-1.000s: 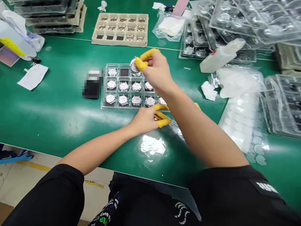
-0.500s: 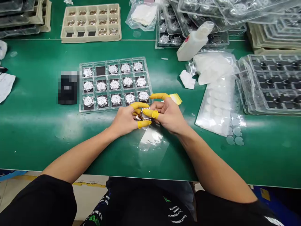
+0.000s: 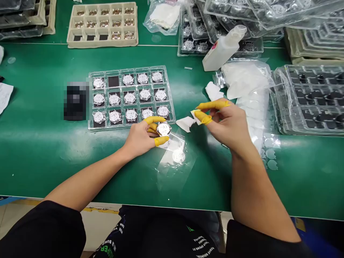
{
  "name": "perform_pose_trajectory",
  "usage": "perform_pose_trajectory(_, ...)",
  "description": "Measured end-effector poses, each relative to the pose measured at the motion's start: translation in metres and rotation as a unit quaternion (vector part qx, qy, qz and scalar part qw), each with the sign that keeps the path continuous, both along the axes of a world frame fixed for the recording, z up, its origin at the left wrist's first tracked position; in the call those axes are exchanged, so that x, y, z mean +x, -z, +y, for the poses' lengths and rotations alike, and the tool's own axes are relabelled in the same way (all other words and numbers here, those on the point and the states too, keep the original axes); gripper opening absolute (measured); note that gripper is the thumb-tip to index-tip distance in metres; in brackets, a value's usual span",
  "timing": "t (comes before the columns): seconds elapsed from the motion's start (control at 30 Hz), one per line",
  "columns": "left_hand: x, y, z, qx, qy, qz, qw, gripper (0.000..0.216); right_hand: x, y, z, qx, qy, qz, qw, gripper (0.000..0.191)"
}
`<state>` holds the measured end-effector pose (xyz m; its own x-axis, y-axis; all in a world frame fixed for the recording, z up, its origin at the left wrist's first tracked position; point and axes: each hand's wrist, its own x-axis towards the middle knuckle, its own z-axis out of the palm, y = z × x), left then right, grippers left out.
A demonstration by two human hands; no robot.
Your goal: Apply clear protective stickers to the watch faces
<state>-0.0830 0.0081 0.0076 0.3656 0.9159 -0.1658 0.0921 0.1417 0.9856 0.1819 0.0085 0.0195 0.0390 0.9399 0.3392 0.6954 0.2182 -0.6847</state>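
My left hand [image 3: 143,134], with yellow finger cots, pinches a round silver watch case [image 3: 163,129] just in front of a clear tray [image 3: 172,118] holding several silver watch cases; one top-row cell is empty. My right hand [image 3: 227,122] is raised to the right of it, thumb and forefinger closed on a small white piece [image 3: 195,115]. A white scrap [image 3: 185,123] lies between the hands. A clear film sheet [image 3: 174,154] with round stickers lies under the left hand.
A blurred black object [image 3: 76,101] sits left of the tray. A beige tray [image 3: 102,25] of parts stands at the back. A white bottle [image 3: 223,48], white pads, sticker sheets [image 3: 255,114] and stacked clear trays [image 3: 309,96] fill the right side.
My right hand lifted a watch case from the tray and brought it to my left hand. It has since moved off to the right pinching a small white piece; the left hand keeps the case.
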Motion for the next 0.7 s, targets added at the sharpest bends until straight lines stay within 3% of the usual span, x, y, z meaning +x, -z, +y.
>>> perform_pose_trajectory(0.17,0.0,0.0,0.0,0.033,0.003,0.018,0.999,0.055,0.008,0.016,0.003,0.002,-0.077,-0.114,0.99,0.014)
perform_pose_trajectory(0.4,0.0,0.006,-0.001,0.06,0.008,0.025,0.998,0.055,-0.031,0.0,-0.009,0.098,-0.111,0.02,0.989,0.008)
perform_pose_trajectory(0.53,0.0,0.006,-0.001,0.054,0.021,0.026,0.998,0.055,-0.06,0.001,-0.013,0.168,-0.15,-0.054,0.973,0.002)
perform_pose_trajectory(0.7,0.001,0.003,-0.001,0.043,0.007,0.041,0.998,0.056,-0.059,0.003,-0.011,0.184,-0.163,-0.087,0.965,0.004)
